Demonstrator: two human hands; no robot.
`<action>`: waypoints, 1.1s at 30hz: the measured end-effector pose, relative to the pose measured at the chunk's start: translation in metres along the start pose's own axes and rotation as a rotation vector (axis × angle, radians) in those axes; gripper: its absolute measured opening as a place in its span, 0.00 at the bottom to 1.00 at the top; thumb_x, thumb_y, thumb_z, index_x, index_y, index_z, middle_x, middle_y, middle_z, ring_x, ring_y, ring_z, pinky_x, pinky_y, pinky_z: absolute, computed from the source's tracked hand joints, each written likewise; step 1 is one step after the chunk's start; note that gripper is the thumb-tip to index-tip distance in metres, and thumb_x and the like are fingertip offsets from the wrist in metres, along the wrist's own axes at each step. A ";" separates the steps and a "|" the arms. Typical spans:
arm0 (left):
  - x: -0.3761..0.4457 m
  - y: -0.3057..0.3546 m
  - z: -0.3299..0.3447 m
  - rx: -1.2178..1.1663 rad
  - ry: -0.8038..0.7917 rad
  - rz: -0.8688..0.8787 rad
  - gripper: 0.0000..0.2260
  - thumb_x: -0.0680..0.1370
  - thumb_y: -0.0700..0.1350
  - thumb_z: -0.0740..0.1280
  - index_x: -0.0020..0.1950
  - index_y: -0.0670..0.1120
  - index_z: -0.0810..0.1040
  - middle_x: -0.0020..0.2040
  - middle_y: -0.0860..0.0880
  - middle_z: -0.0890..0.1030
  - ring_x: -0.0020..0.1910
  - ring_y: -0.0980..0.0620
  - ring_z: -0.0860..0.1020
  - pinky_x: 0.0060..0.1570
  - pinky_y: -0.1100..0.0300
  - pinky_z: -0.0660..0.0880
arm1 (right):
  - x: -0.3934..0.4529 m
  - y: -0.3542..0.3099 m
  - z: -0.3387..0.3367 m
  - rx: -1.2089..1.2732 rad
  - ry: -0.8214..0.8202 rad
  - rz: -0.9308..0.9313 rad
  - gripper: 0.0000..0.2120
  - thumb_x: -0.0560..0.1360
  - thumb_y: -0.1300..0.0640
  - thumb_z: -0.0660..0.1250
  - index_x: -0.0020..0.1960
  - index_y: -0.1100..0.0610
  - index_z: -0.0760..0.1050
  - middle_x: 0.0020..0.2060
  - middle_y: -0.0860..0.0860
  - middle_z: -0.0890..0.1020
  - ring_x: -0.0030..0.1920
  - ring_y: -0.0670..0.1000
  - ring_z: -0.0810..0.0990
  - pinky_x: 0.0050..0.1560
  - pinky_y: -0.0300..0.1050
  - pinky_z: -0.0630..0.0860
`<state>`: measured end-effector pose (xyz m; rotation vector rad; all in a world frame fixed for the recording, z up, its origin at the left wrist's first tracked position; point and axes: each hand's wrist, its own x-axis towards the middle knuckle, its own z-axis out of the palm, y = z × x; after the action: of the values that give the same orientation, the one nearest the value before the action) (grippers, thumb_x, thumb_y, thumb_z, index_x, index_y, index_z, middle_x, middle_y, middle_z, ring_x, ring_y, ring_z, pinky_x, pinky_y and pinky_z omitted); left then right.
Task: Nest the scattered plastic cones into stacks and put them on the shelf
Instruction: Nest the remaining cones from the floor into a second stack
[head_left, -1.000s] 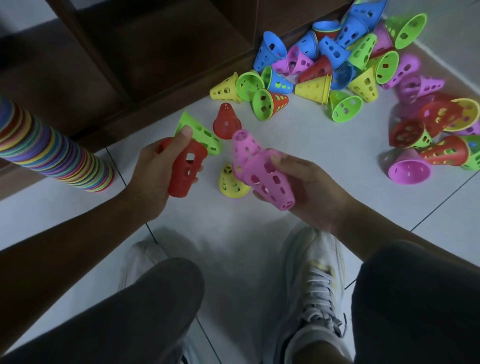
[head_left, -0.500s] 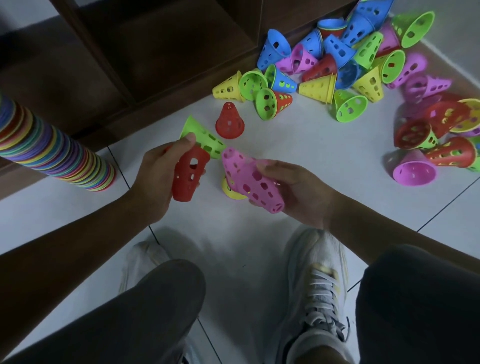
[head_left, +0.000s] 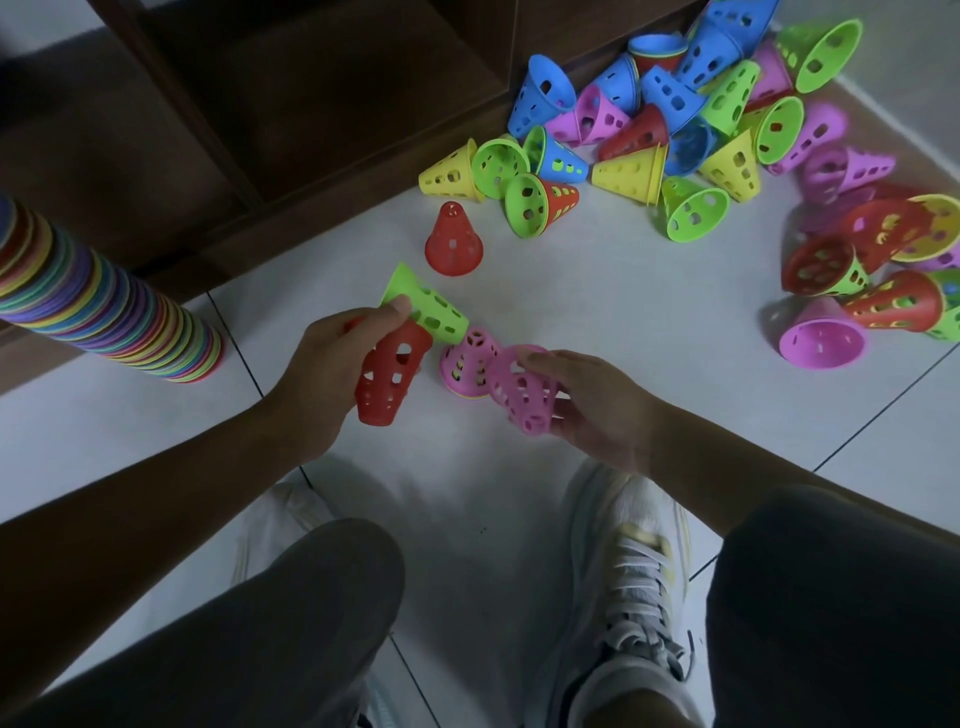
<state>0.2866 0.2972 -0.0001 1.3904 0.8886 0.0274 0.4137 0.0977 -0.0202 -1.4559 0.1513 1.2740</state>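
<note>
My left hand (head_left: 324, 371) grips a red perforated cone (head_left: 390, 376), tip pointing down. A green cone (head_left: 426, 306) lies on the floor right behind it. My right hand (head_left: 597, 405) holds a pink cone (head_left: 522, 389) on its side. Just left of it a second pink cone (head_left: 465, 361) stands over a yellow cone whose rim shows underneath. A lone red cone (head_left: 453, 240) stands upright farther back. A heap of scattered cones (head_left: 675, 130) in several colours fills the upper right. A tall nested stack (head_left: 104, 306) leans at the left.
A dark wooden shelf (head_left: 311, 104) with open compartments stands at floor level along the back. More loose cones (head_left: 872, 260) lie at the right edge. My knees and white shoes (head_left: 628, 582) fill the lower frame on white floor tiles.
The right hand lowered its two pink cones onto the yellow cone; one pink cone now stands over it, the other stays in the hand. The left hand kept the red cone.
</note>
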 end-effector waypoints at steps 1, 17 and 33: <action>-0.001 -0.001 0.000 0.006 -0.003 -0.011 0.21 0.65 0.64 0.70 0.48 0.51 0.83 0.55 0.38 0.83 0.57 0.35 0.81 0.59 0.36 0.78 | 0.000 -0.001 0.000 0.018 0.013 -0.003 0.15 0.82 0.55 0.64 0.65 0.61 0.74 0.56 0.59 0.81 0.54 0.57 0.82 0.58 0.53 0.80; 0.006 -0.006 -0.006 0.035 -0.001 -0.023 0.20 0.68 0.64 0.72 0.50 0.50 0.83 0.54 0.40 0.84 0.56 0.36 0.82 0.59 0.34 0.77 | 0.003 -0.032 0.027 0.020 0.136 -0.051 0.20 0.83 0.46 0.58 0.63 0.61 0.75 0.58 0.60 0.80 0.51 0.60 0.84 0.43 0.52 0.85; 0.006 -0.010 -0.014 0.106 0.093 0.065 0.10 0.78 0.56 0.68 0.49 0.50 0.81 0.51 0.43 0.83 0.54 0.40 0.82 0.57 0.42 0.79 | 0.004 -0.020 0.034 -0.034 0.124 0.086 0.25 0.84 0.42 0.52 0.64 0.63 0.71 0.50 0.61 0.82 0.50 0.60 0.85 0.50 0.51 0.83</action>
<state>0.2788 0.3093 -0.0105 1.5268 0.9324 0.0962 0.4092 0.1328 -0.0026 -1.5730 0.2789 1.2609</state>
